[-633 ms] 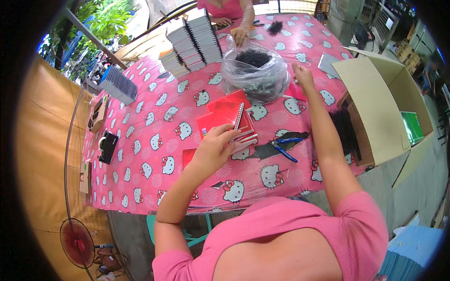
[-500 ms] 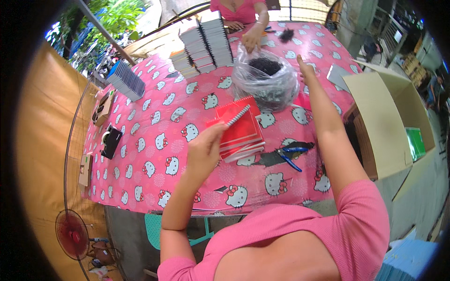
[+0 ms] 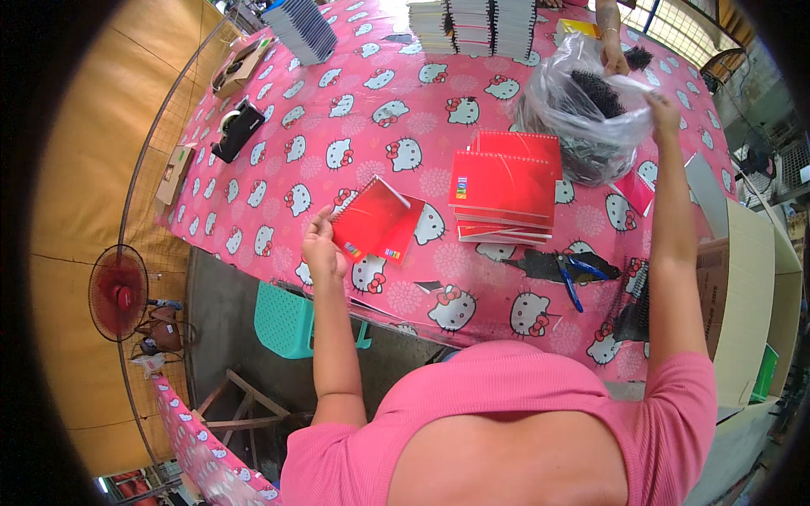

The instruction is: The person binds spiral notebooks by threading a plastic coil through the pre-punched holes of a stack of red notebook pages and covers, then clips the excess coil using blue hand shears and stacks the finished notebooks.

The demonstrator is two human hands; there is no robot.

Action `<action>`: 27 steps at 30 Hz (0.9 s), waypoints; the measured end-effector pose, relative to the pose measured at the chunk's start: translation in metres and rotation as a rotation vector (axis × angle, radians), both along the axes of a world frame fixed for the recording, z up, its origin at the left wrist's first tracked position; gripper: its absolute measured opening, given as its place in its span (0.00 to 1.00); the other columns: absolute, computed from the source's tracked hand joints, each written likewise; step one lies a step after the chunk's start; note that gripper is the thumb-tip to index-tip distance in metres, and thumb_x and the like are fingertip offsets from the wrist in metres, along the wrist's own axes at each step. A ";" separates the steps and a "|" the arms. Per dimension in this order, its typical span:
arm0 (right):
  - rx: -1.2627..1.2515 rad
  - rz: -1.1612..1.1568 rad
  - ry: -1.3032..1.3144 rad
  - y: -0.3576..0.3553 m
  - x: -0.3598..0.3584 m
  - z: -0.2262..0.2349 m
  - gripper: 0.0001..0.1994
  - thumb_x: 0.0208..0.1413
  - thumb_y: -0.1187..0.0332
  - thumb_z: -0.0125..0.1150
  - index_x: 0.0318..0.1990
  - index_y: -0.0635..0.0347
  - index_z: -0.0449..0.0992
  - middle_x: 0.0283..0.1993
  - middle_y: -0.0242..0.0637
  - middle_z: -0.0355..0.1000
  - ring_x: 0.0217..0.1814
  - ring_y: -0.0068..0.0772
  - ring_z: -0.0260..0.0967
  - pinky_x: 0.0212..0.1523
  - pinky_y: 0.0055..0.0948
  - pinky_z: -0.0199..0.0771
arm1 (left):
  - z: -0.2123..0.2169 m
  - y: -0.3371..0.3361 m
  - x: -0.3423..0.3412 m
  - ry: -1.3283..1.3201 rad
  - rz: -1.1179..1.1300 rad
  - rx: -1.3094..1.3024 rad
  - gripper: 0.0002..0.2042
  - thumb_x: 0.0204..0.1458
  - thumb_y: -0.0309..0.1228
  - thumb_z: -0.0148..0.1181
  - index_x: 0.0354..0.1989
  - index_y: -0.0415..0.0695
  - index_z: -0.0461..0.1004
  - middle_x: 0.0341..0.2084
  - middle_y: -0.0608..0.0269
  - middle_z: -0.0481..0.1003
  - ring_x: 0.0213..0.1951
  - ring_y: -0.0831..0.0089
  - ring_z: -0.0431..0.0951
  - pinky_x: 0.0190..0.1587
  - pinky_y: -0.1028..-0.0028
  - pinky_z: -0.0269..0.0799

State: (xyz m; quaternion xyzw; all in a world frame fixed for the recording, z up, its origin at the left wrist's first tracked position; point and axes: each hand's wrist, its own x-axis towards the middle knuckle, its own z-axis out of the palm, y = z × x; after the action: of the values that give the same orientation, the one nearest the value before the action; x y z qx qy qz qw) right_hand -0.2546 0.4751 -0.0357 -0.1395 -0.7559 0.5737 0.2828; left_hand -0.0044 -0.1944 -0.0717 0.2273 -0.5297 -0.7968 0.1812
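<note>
My left hand (image 3: pixel 323 246) is at the left of the table, its fingers at the edge of a small red notebook (image 3: pixel 369 215). That notebook is tilted and overlaps another red notebook (image 3: pixel 403 234). Over to the right, my right hand (image 3: pixel 665 116) pinches the rim of a clear plastic bag (image 3: pixel 582 152). Black bristly pieces (image 3: pixel 597 93), perhaps binding coils, fill the bag. A co-worker's hand (image 3: pixel 614 59) reaches to its far side. Between my hands stands a stack of red spiral notebooks (image 3: pixel 504 187).
Blue-handled pliers (image 3: pixel 575 277) lie on a dark scrap before the stack. Tall piles of spiral notebooks (image 3: pixel 472 29) and a blue-topped pile (image 3: pixel 302 32) stand at the back. A tape dispenser (image 3: pixel 240 131) sits left; an open cardboard box (image 3: pixel 742 278) is at right.
My left hand has moved left, away from the stack, with a red notebook. My right hand, outstretched beside the bag before, now grips its rim. The view has swung left and down.
</note>
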 end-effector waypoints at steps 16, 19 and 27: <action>0.835 -0.155 -0.835 -0.111 0.300 -0.026 0.22 0.49 0.50 0.63 0.35 0.65 0.74 0.38 0.54 0.73 0.44 0.57 0.72 0.42 0.49 0.72 | 0.069 0.101 -0.088 0.237 -0.699 -1.211 0.18 0.58 0.37 0.55 0.53 0.42 0.73 0.46 0.54 0.76 0.48 0.66 0.75 0.51 0.68 0.68; 0.854 -0.124 -0.873 -0.117 0.322 -0.051 0.19 0.50 0.53 0.63 0.36 0.63 0.76 0.36 0.52 0.75 0.40 0.57 0.74 0.40 0.50 0.73 | 0.140 0.182 -0.097 0.384 -0.971 -1.157 0.18 0.57 0.38 0.56 0.51 0.39 0.73 0.42 0.54 0.77 0.45 0.68 0.77 0.49 0.71 0.69; 0.668 -0.131 -0.755 -0.112 0.326 -0.030 0.13 0.52 0.59 0.62 0.39 0.57 0.79 0.38 0.51 0.72 0.42 0.54 0.72 0.41 0.45 0.72 | 0.123 0.222 -0.127 0.035 -1.398 -1.213 0.23 0.49 0.41 0.65 0.48 0.38 0.74 0.42 0.52 0.77 0.44 0.60 0.77 0.50 0.67 0.70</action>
State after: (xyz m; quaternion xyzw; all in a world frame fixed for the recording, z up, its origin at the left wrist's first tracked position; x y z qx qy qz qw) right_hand 0.0712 0.3630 -0.0660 -0.2859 -0.9374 0.1912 0.0543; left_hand -0.1314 0.0276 0.0509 -0.2901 -0.8700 -0.3145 -0.2448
